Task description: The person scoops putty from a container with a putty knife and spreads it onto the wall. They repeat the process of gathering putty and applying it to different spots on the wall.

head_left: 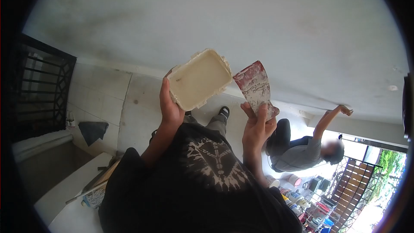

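Observation:
My left hand (169, 105) grips a shallow rectangular tub (199, 79) of cream-white putty, tilted so its inside faces me. My right hand (258, 125) holds a wide putty knife (255, 85) by its handle, the red blade smeared with white filler and pointing up. Blade and tub sit side by side, a small gap apart, in front of a pale plastered wall (241, 21). My dark printed shirt (202, 177) fills the lower middle.
Another person (302, 149) in a grey top crouches to the right, one arm raised to the wall. A black metal gate (39, 86) stands at left. A tiled floor (108, 103), a dark cloth (92, 130), and several paint cans (297, 198) lie around.

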Tool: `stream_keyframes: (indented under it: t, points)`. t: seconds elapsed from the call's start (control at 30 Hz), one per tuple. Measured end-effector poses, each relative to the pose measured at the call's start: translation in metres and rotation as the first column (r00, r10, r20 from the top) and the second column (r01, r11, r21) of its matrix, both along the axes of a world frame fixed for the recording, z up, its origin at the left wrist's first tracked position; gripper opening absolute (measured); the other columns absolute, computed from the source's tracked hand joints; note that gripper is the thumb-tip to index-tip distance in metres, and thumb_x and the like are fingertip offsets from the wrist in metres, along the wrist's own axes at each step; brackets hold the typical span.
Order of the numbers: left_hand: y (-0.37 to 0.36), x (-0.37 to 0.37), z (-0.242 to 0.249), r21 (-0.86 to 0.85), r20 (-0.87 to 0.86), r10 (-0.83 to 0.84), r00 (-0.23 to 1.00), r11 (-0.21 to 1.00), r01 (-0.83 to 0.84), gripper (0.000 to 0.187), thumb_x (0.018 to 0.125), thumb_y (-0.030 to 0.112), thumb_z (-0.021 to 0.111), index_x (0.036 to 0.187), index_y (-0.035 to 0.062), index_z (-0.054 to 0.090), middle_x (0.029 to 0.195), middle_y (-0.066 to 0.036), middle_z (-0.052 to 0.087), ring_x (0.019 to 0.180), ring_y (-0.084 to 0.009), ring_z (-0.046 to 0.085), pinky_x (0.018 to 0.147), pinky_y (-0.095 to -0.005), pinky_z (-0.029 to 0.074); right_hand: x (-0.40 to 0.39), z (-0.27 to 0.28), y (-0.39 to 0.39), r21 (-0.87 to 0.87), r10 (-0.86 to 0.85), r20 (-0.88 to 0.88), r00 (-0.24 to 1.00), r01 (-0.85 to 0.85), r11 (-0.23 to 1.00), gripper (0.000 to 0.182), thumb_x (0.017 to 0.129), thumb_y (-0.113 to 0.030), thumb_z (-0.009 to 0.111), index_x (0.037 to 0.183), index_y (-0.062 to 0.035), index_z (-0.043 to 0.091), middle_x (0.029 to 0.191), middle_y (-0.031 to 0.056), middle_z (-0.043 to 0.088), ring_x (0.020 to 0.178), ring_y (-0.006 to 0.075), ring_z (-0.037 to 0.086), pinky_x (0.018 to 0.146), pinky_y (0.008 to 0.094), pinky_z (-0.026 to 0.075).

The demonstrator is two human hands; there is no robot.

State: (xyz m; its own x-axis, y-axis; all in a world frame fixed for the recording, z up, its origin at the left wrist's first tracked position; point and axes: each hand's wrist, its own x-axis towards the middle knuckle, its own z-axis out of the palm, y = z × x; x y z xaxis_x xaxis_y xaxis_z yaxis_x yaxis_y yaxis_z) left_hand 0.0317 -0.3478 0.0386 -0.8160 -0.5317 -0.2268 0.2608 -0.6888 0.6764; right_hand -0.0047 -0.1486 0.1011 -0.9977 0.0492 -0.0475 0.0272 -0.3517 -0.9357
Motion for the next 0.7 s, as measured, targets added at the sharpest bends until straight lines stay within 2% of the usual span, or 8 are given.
stream_keyframes:
  t: [0.17,0.27,0.7]
  points:
    - [-0.003,0.000,0.002,-0.052,-0.025,-0.011,1.000,0.999,0.010,0.054,0.103,0.045,0.034,0.137,0.0043,0.044,0.131,-0.010,0.054,0.121,-0.0219,0.053,0.102,-0.0374,0.043,0.007,-0.002,-0.003,0.046,-0.063,-0.019,0.998,0.064,0.997,0.032,0.102,-0.015,0.047,0.117,0.0128,0.054,0.107,0.0181,0.065,0.086,0.0257,0.068,0.080,0.0388,0.059]
    - [-0.004,0.006,0.000,-0.043,0.015,0.019,1.000,0.999,-0.018,0.054,0.103,0.045,0.034,0.137,0.0040,0.045,0.132,-0.010,0.054,0.121,-0.0220,0.053,0.102,-0.0373,0.043,0.015,-0.006,-0.004,0.014,-0.103,-0.044,0.994,0.103,0.995,0.032,0.102,-0.015,0.047,0.116,0.0127,0.054,0.105,0.0179,0.066,0.084,0.0256,0.068,0.079,0.0382,0.059]
    - [-0.003,0.006,0.002,-0.059,-0.007,0.001,1.000,0.998,-0.001,0.052,0.103,0.039,0.033,0.133,-0.0013,0.045,0.126,-0.014,0.055,0.119,-0.0223,0.053,0.102,-0.0379,0.042,0.011,-0.005,-0.005,0.089,-0.085,-0.030,0.996,0.087,0.992,0.033,0.102,-0.017,0.047,0.115,0.0134,0.053,0.107,0.0194,0.065,0.092,0.0272,0.068,0.078,0.0381,0.060]
